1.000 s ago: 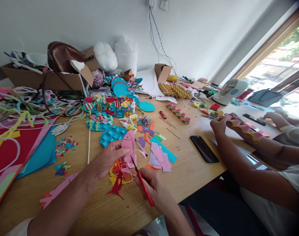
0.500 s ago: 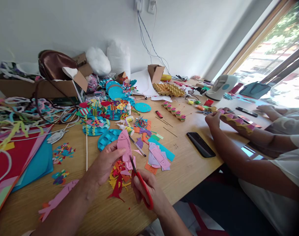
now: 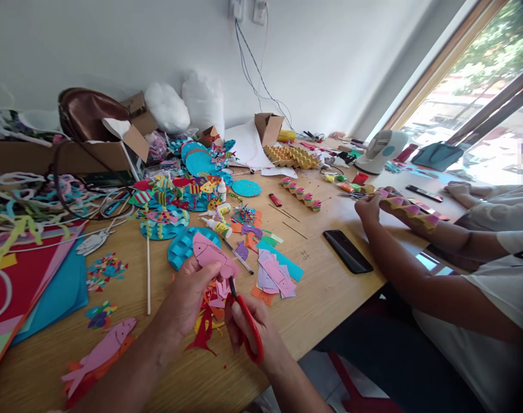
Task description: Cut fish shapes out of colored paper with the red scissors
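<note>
Between the thumb and fingers of my left hand (image 3: 191, 289) is a pink paper fish (image 3: 212, 255) with drawn lines, tilted with its head to the upper left. My right hand (image 3: 257, 327) grips red-handled scissors (image 3: 249, 330), their dark blades meeting the lower edge of the pink paper. Below the blades lie red, orange and yellow paper scraps (image 3: 205, 327). More cut fish, a pink one (image 3: 109, 344) on top, lie by my left forearm. Right of my hands sits a stack of pink and lilac paper pieces (image 3: 276, 275).
A black phone (image 3: 347, 251) lies to the right, near a co-worker's hands (image 3: 369, 209) holding a painted egg-carton strip (image 3: 410, 209). Coloured paper sheets (image 3: 59, 292) cover the left side. Blue discs with paper fish (image 3: 164, 226), glue bottles (image 3: 218, 228) and a pen (image 3: 239, 256) stand or lie ahead.
My left hand has turned the pink fish from nearly upright to a leftward slant. The scissors have shifted slightly down and left within the view, blades still at the paper.
</note>
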### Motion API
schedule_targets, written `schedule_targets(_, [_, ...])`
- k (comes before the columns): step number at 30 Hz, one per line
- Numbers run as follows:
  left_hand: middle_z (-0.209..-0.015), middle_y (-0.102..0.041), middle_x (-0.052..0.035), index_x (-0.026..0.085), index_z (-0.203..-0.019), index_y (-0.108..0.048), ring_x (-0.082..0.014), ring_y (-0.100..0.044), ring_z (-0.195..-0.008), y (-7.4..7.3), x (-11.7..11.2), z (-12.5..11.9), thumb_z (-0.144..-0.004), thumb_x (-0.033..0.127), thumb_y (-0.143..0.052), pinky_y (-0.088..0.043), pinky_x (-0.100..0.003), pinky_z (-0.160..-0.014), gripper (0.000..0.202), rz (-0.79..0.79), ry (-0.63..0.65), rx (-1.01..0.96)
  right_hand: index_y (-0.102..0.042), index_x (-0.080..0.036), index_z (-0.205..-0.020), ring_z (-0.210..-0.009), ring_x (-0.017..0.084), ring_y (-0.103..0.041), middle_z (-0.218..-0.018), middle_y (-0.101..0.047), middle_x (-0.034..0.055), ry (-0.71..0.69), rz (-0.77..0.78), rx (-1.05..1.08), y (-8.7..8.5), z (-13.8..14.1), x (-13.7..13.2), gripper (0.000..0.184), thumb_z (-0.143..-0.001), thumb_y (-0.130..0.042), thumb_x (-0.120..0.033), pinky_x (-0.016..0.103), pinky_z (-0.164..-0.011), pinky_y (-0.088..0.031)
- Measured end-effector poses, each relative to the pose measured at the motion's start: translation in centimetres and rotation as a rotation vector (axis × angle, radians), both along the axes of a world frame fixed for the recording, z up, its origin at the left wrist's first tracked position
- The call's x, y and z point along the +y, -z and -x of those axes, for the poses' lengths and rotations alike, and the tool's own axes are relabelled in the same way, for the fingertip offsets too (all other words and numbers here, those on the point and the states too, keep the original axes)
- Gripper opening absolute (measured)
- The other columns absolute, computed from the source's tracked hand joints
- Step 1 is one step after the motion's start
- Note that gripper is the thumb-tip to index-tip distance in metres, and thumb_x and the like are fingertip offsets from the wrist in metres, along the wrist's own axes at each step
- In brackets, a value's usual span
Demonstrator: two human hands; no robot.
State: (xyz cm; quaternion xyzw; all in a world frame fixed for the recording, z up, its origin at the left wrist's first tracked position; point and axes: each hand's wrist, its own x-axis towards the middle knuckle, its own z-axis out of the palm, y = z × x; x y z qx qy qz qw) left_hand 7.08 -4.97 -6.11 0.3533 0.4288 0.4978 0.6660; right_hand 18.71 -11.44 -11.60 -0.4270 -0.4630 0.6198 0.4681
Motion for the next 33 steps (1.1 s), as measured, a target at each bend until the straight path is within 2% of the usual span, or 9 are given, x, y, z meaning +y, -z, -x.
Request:
schedule_targets(6, [-0.058,-0.062,0.0069,0.018,-0.066,-0.06,-0.0111,-0.055,-0.053,1.0,-0.8,-0.7,-0.065,0.022,-0.07,-0.046,-0.024,-0.058,0.01,-0.007,0.019,-0.033,-0.046,-0.019,-0.064,-0.035,0.007,-0.038,-0.044,-0.043,-0.007,0.059,-0.035,0.016,0.0,0.4,0.1,0.053,-0.083,-0.049,-0.068,0.019,-0.039,-0.027])
schedule_targets(10, [-0.059,-0.062,0.0069,0.018,-0.065,-0.061,-0.0117,-0.056,-0.054,1.3,-1.4,-1.0,-0.065,0.026,-0.071,-0.046,-0.024,-0.057,0.012,0.027,0.014,-0.029,-0.046,-0.019,-0.063,-0.036,0.006,-0.036,-0.045,-0.044,-0.0068,0.098,-0.028,0.044,0.3,0.6,0.0,0.053,-0.083,-0.05,-0.068,0.019,-0.038,-0.027])
schedule_targets(17, [-0.061,-0.064,0.0065,0.02,-0.067,-0.062,-0.0119,-0.059,-0.06,1.5,-1.6,-1.0,-0.064,0.023,-0.073,-0.049,-0.023,-0.064,0.012,0.003,-0.016,-0.012,-0.046,-0.019,-0.064,-0.036,0.006,-0.036,-0.045,-0.044,-0.0065,0.108,-0.043,0.077,0.6,0.6,-0.1,0.051,-0.084,-0.05,-0.066,0.019,-0.039,-0.027])
schedule_targets(23, [-0.059,-0.061,0.0054,0.019,-0.07,-0.059,-0.0131,-0.057,-0.05,1.2,-2.0,-1.4,-0.063,0.03,-0.074,-0.048,-0.024,-0.046,0.019,0.053,0.012,-0.004,-0.049,-0.019,-0.065,-0.035,0.007,-0.036,-0.044,-0.043,-0.0064,0.132,-0.059,0.097,0.8,0.8,-0.2,0.05,-0.084,-0.05,-0.065,0.019,-0.036,-0.027])
schedule_targets(25, [-0.06,-0.062,0.005,0.019,-0.071,-0.059,-0.0134,-0.057,-0.051,1.2,-2.1,-1.5,-0.062,0.031,-0.075,-0.047,-0.024,-0.045,0.021,0.066,0.006,-0.007,-0.048,-0.019,-0.064,-0.035,0.006,-0.036,-0.044,-0.043,-0.0063,0.145,-0.054,0.093,1.0,0.8,-0.2,0.051,-0.084,-0.05,-0.065,0.018,-0.036,-0.027])
schedule_targets(33, [-0.065,-0.066,0.0042,0.019,-0.071,-0.063,-0.0145,-0.058,-0.065,2.1,-2.0,-1.6,-0.063,0.032,-0.075,-0.049,-0.026,-0.063,0.019,0.065,-0.024,-0.025,-0.046,-0.018,-0.061,-0.033,0.005,-0.033,-0.04,-0.041,-0.0071,0.186,-0.055,0.11,1.3,0.9,-0.3,0.052,-0.086,-0.05,-0.063,0.017,-0.035,-0.023])
